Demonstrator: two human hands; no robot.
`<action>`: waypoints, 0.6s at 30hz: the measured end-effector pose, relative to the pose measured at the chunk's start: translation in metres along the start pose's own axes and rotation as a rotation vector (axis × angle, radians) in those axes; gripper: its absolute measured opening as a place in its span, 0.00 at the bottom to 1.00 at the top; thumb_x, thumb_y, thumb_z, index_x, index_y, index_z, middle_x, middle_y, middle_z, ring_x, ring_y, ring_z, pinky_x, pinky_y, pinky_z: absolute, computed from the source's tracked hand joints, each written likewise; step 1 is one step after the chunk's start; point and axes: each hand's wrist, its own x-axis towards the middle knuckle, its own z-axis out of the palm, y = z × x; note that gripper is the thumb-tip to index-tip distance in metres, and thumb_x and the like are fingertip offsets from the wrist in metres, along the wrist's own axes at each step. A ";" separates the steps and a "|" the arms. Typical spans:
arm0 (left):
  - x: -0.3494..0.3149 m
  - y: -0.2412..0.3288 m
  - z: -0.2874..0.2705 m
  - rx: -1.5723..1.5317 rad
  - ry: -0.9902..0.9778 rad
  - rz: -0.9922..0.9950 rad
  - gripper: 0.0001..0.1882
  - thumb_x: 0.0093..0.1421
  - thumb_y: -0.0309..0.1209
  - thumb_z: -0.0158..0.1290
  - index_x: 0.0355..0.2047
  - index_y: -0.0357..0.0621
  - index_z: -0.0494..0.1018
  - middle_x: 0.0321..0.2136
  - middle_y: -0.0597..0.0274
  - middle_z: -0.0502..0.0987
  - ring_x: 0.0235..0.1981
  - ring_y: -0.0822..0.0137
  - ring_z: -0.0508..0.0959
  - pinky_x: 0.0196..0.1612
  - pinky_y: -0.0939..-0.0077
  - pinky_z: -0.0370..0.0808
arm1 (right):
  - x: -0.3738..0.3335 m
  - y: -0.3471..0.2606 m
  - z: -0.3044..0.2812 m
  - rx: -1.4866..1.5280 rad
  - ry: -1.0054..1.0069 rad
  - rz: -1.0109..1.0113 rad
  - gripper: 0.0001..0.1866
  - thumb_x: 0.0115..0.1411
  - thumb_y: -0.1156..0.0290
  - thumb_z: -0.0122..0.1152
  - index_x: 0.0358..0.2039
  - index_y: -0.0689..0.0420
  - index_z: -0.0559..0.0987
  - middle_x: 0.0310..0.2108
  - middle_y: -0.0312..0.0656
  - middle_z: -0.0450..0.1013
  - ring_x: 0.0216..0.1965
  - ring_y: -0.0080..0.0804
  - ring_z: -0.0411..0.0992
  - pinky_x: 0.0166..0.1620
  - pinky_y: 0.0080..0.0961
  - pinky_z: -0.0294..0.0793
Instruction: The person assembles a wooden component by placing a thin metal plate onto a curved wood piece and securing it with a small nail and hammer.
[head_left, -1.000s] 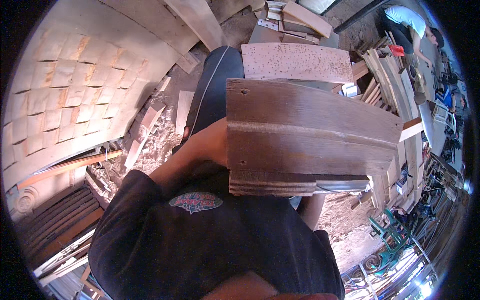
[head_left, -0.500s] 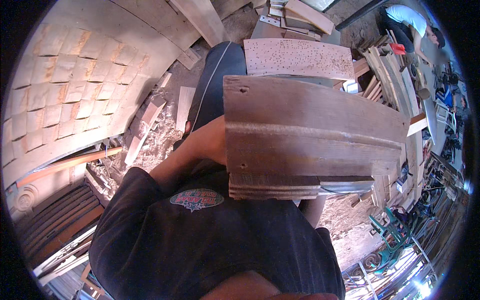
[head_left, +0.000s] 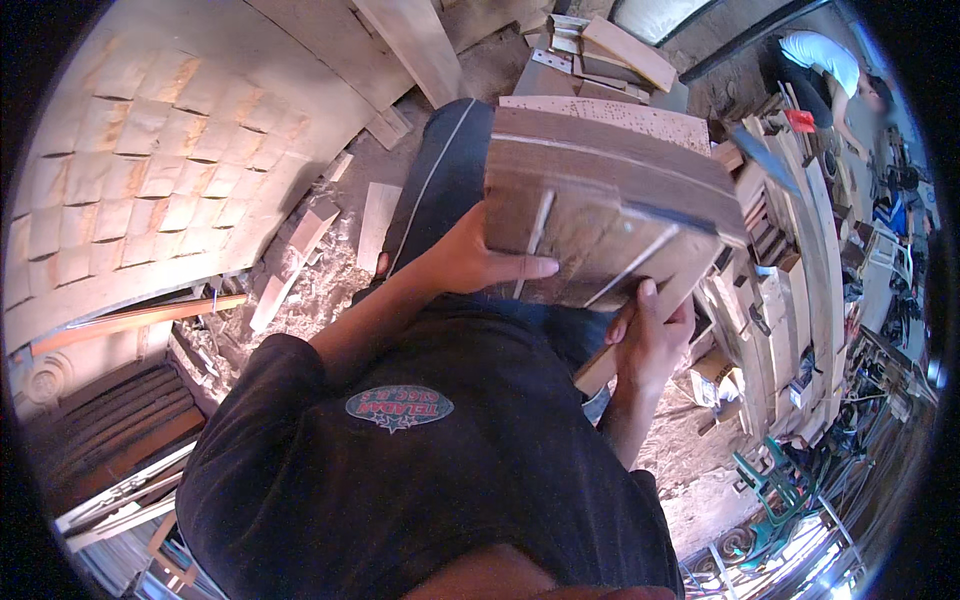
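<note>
A brown wooden panel (head_left: 590,235) is held up tilted in front of my chest. Two pale lines cross its near face, and a dark moulded edge with a thin light stripe runs along its far side. My left hand (head_left: 490,258) is closed on its left edge, thumb lying on the near face and the other fingers hidden behind. At the near right corner my right hand (head_left: 655,340) is closed too, its thumb up against the panel. A paler wooden strip (head_left: 598,370) slants down beside the right fingers; whether it is part of the panel I cannot tell.
Beyond the panel lies a pale board dotted with small holes (head_left: 610,108). Stacked timber (head_left: 800,290) lines the right, with a green chair (head_left: 770,485) nearer. A large patterned wooden panel (head_left: 140,180) leans at left. Another person (head_left: 825,60) bends over at far right.
The panel has turned and tipped, from its moulded front to the face with two pale lines. Both hands, mostly hidden behind it before, now show at its near edges.
</note>
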 end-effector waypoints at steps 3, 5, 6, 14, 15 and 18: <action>0.019 -0.023 -0.009 -0.187 0.021 -0.121 0.29 0.54 0.24 0.67 0.55 0.37 0.71 0.49 0.58 0.79 0.51 0.66 0.77 0.57 0.65 0.71 | 0.019 0.005 -0.002 -0.081 -0.011 0.153 0.10 0.66 0.69 0.61 0.38 0.61 0.70 0.13 0.37 0.64 0.09 0.25 0.62 0.14 0.24 0.65; 0.034 -0.051 -0.015 -0.237 0.031 -0.164 0.28 0.55 0.24 0.65 0.57 0.37 0.70 0.49 0.57 0.79 0.51 0.66 0.78 0.57 0.64 0.72 | 0.035 0.025 -0.011 0.011 -0.002 0.308 0.13 0.65 0.72 0.62 0.44 0.64 0.71 0.15 0.39 0.67 0.09 0.28 0.65 0.13 0.25 0.67; 0.041 -0.059 -0.017 -0.336 0.024 -0.241 0.28 0.56 0.24 0.64 0.57 0.37 0.70 0.50 0.56 0.79 0.52 0.64 0.78 0.58 0.62 0.72 | 0.042 0.038 -0.017 0.027 -0.013 0.361 0.14 0.64 0.70 0.64 0.45 0.63 0.71 0.15 0.37 0.67 0.10 0.26 0.65 0.13 0.24 0.67; 0.070 -0.116 -0.044 -0.611 0.015 -0.551 0.26 0.62 0.29 0.58 0.59 0.35 0.67 0.51 0.50 0.78 0.51 0.55 0.80 0.57 0.55 0.74 | 0.064 0.066 -0.009 0.070 0.044 0.526 0.21 0.63 0.69 0.65 0.53 0.67 0.73 0.22 0.37 0.72 0.13 0.23 0.66 0.15 0.20 0.66; 0.072 -0.122 -0.046 -0.619 0.000 -0.581 0.26 0.61 0.29 0.59 0.58 0.35 0.68 0.50 0.50 0.79 0.50 0.55 0.80 0.56 0.55 0.75 | 0.065 0.068 -0.010 0.069 0.041 0.533 0.21 0.63 0.69 0.65 0.53 0.67 0.73 0.22 0.37 0.72 0.13 0.23 0.66 0.15 0.20 0.66; 0.075 -0.126 -0.046 -0.584 0.008 -0.626 0.24 0.61 0.30 0.59 0.57 0.34 0.70 0.48 0.51 0.80 0.48 0.57 0.81 0.55 0.57 0.76 | 0.069 0.081 -0.024 -0.099 0.030 0.539 0.18 0.63 0.72 0.64 0.51 0.66 0.73 0.26 0.40 0.73 0.13 0.24 0.67 0.16 0.22 0.67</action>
